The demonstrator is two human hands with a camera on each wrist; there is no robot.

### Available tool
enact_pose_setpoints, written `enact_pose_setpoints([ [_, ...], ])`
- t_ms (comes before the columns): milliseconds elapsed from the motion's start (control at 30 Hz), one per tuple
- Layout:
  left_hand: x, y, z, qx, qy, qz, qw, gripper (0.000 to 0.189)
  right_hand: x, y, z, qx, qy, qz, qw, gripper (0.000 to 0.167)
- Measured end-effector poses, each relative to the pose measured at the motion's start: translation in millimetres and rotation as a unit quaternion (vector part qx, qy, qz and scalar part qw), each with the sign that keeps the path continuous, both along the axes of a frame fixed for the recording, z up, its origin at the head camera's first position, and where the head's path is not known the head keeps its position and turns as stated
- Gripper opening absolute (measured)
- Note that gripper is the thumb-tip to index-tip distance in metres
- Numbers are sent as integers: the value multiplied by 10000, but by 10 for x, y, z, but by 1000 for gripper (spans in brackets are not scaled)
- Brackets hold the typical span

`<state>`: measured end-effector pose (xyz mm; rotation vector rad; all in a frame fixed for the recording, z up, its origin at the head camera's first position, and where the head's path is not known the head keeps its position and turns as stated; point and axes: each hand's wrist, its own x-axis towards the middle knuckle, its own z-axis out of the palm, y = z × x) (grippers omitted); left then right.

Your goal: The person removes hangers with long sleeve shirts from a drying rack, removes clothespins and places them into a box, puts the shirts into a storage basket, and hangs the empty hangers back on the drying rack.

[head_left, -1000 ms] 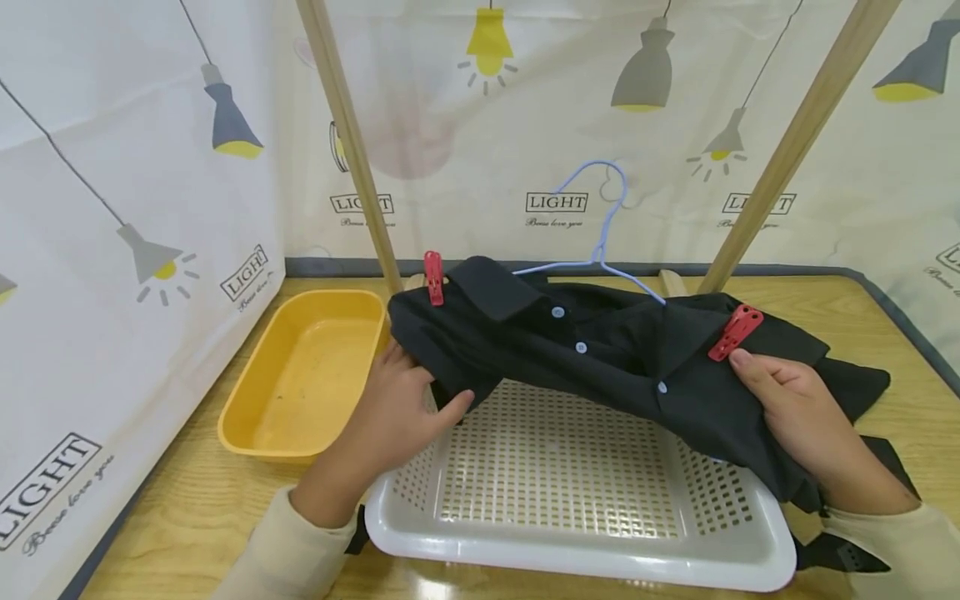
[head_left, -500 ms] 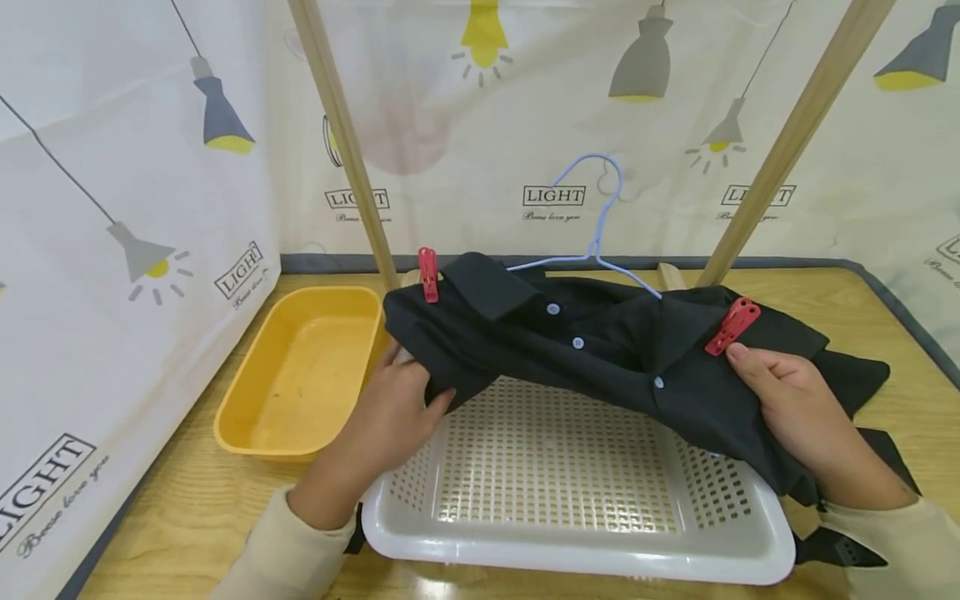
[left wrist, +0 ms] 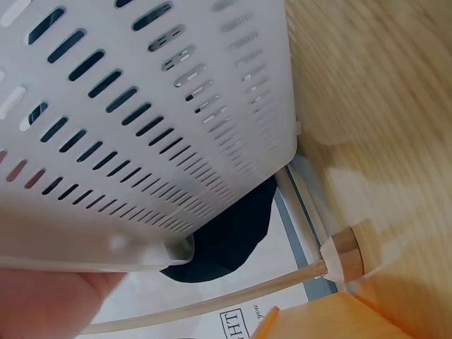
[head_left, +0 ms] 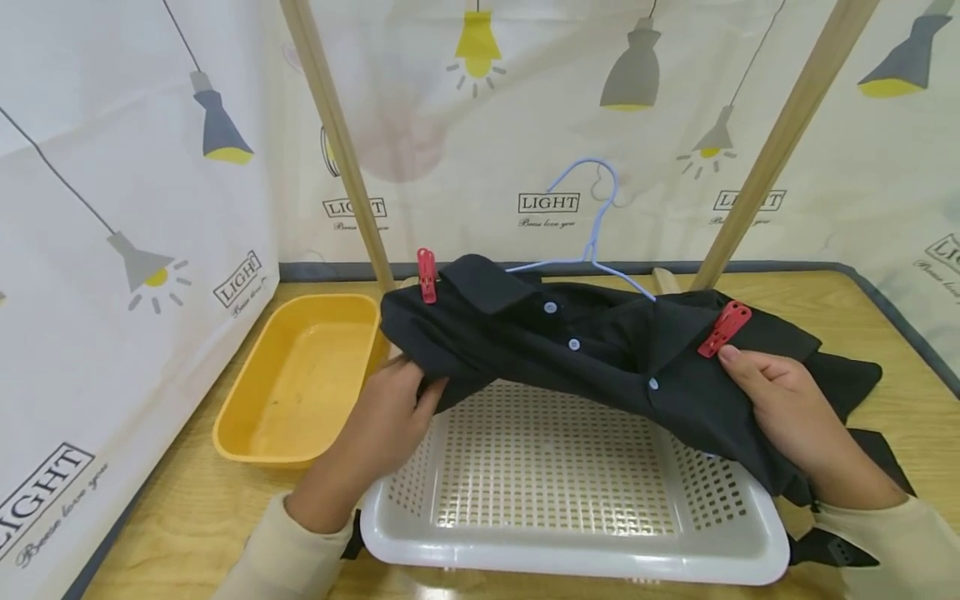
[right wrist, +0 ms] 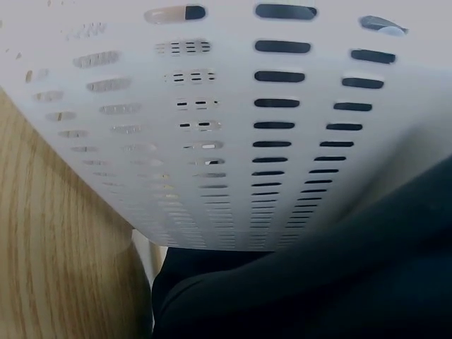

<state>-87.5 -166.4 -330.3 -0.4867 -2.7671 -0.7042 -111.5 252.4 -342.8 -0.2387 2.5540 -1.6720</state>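
Note:
In the head view a black buttoned shirt [head_left: 517,342] lies over the far part of a white perforated basket [head_left: 570,558], on a blue hanger [head_left: 592,242]. One red clothespin [head_left: 427,275] clips its left shoulder; another red clothespin [head_left: 724,330] clips the right. My left hand [head_left: 386,421] holds the cloth at the left end, thumb in front, fingertips hidden beneath it. Just below the right clothespin, my right hand [head_left: 795,417] pinches the shirt with the thumb on top. Part of the left hand [left wrist: 49,304] shows below the basket wall in the left wrist view.
To the left stands a yellow tub [head_left: 300,383] on the wooden table [head_left: 180,517]. Two wooden poles, the left pole [head_left: 337,142] and the right pole [head_left: 787,142], rise behind the shirt. A lamp-patterned sheet [head_left: 480,217] encloses the back and left.
The left thumb has drawn in from a spread position to the cloth, and the left hand has shifted slightly left. The right hand keeps its pinch. The head view moves slightly.

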Motion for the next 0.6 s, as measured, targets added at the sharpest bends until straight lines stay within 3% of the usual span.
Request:
enact_pose_setpoints([
  [233, -26, -50, -55, 709, -140, -271, 9970, 25, -10, -17, -33, -102, 105, -79, 9999, 32],
  [333, -35, -110, -76, 883, -381, -300, 9949, 26, -13, -24, -54, -279, 111, -130, 9995, 33],
  [500, -85, -252, 40, 407, -1148, -108, 9925, 46, -23, -9, -71, -1279, -25, -172, 9916, 35],
  [600, -171, -332, 166, -30, -1286, -96, 9917, 59, -25, 20, -81, -1744, -109, -188, 9844, 33],
])
